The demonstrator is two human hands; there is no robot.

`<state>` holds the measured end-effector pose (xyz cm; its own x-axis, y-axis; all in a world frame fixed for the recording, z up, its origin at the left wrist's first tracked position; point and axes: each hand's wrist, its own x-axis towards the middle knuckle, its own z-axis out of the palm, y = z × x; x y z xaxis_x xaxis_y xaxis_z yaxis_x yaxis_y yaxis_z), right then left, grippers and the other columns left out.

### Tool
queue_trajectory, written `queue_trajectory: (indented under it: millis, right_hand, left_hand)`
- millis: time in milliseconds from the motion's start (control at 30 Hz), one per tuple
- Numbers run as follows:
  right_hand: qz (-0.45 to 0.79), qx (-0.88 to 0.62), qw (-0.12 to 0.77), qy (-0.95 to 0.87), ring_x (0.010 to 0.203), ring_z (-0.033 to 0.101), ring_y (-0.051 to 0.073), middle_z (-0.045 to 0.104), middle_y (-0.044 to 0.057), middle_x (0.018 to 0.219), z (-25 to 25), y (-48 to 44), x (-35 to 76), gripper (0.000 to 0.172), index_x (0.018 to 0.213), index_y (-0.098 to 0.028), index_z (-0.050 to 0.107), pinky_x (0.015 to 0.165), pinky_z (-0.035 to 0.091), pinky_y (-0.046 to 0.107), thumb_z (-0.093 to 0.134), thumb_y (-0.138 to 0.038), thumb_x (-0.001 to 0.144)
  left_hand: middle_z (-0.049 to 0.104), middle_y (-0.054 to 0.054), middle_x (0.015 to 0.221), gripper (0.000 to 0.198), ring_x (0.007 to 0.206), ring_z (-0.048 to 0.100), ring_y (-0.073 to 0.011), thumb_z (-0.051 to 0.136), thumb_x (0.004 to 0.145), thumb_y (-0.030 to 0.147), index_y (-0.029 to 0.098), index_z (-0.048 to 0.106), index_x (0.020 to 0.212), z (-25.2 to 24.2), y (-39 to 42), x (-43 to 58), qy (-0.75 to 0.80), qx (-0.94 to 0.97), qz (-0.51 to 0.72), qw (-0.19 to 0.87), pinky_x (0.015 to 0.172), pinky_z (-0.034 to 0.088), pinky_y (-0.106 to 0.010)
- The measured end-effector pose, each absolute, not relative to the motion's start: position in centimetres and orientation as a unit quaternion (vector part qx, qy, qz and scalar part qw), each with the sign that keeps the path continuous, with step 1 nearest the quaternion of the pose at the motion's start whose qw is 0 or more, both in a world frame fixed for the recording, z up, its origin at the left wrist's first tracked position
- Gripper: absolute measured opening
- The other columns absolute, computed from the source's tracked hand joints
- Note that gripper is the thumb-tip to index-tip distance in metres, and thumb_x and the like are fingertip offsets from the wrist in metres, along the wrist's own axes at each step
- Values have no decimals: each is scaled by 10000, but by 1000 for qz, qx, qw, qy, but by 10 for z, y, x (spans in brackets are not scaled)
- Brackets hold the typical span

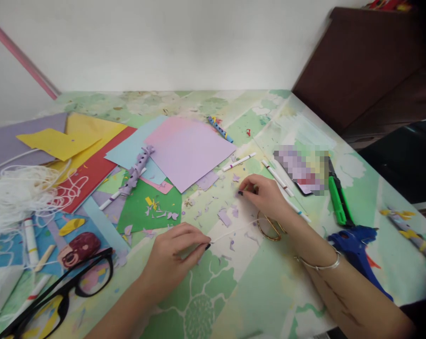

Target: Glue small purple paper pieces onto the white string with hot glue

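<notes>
A length of white string (234, 228) runs from the fingertips of my left hand (179, 252) toward the right, passing beneath my right wrist. My left thumb and finger are pinched on its end, just above the table. My right hand (260, 193) is closed, its thumb and fingers drawn together over the table; whatever lies in that pinch is too small to make out. Gold-coloured scissor handles (271, 230) show under the right forearm. Small lilac paper scraps (225, 216) lie between the two hands.
Coloured paper sheets (189, 150) and a tangle of white string (22, 193) cover the left. Black-framed glasses (62, 296) lie at front left. A blue glue gun (357, 240), green cutter (338, 197), pixelated phone-like item (297, 169) and white markers (278, 178) lie on the right.
</notes>
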<state>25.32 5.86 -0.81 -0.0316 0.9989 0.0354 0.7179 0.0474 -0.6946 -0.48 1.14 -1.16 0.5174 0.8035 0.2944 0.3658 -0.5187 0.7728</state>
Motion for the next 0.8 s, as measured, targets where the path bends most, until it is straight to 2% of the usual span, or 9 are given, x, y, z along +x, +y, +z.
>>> queue_trajectory:
  millis: [133, 267, 433, 533, 633, 800]
  right_hand:
    - [346, -592, 307, -660, 715, 607, 143, 662, 21, 772, -3, 46, 247, 54, 801, -173, 609, 650, 464, 258, 557, -185, 802]
    - [416, -539, 301, -668, 691, 600, 123, 667, 2, 757, 7, 27, 235, 82, 793, -176, 641, 661, 469, 242, 572, -134, 780]
    - [445, -526, 163, -706, 655, 583, 115, 662, -21, 732, 13, 0, 230, 178, 817, -193, 660, 622, 442, 234, 554, -62, 761]
    - [431, -524, 113, -726, 725, 606, 151, 682, 14, 821, 10, -16, 232, 197, 883, -199, 668, 679, 463, 274, 525, -87, 805]
    - [390, -540, 141, -732, 850, 617, 188, 682, 46, 928, 8, -30, 236, 195, 946, -211, 662, 759, 485, 311, 500, -139, 862]
    - [311, -591, 237, -705, 757, 614, 163, 663, 23, 888, 10, -53, 253, 158, 973, -250, 634, 658, 501, 276, 515, -199, 882]
  left_hand:
    - [730, -16, 753, 174, 666, 672, -123, 612, 817, 115, 226, 742, 852, -11, 15, -8, 389, 778, 329, 368, 604, 520, -210]
    - [747, -24, 806, 175, 729, 685, -132, 599, 824, 123, 211, 747, 855, -14, 18, -9, 434, 741, 323, 397, 660, 533, -225]
    - [741, -15, 766, 182, 680, 679, -129, 629, 777, 135, 188, 716, 928, -20, 17, -8, 490, 690, 294, 445, 637, 539, -225]
    - [735, -16, 743, 137, 661, 672, -133, 623, 769, 148, 175, 699, 881, -20, 16, -7, 492, 693, 277, 448, 616, 528, -227]
    - [735, -23, 740, 121, 656, 655, -132, 597, 792, 149, 179, 714, 796, -17, 17, -5, 465, 733, 253, 427, 607, 499, -234]
    - [721, -18, 750, 183, 631, 618, -112, 561, 809, 110, 183, 729, 819, -16, 17, 0, 439, 763, 235, 411, 563, 443, -218]
